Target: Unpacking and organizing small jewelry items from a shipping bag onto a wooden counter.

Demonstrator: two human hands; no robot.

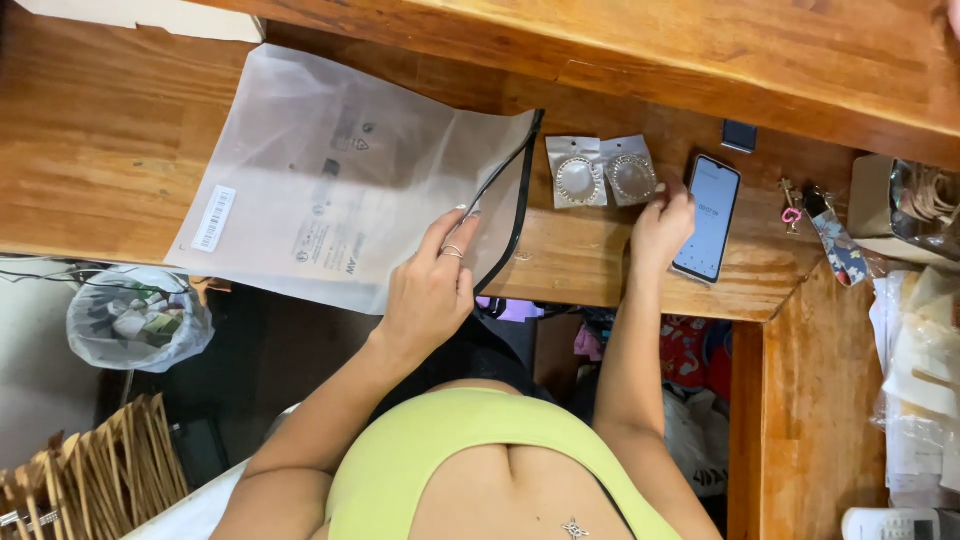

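Left grip [432, 290]: pinching frosted zip bag [330, 170] at its open edge, flat on surface [90, 140]. Right grip [660, 225]: open, fingertips on 2 bracelet packets [600, 172] (beside phone [708, 217]). Risk: packets could slide off surface edge.

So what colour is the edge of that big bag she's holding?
Black: the zip edge of the frosted bag, seen best from the head camera.

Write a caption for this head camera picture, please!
Left hand holds a frosted zip bag while right hand touches two small bracelet packets beside a phone.
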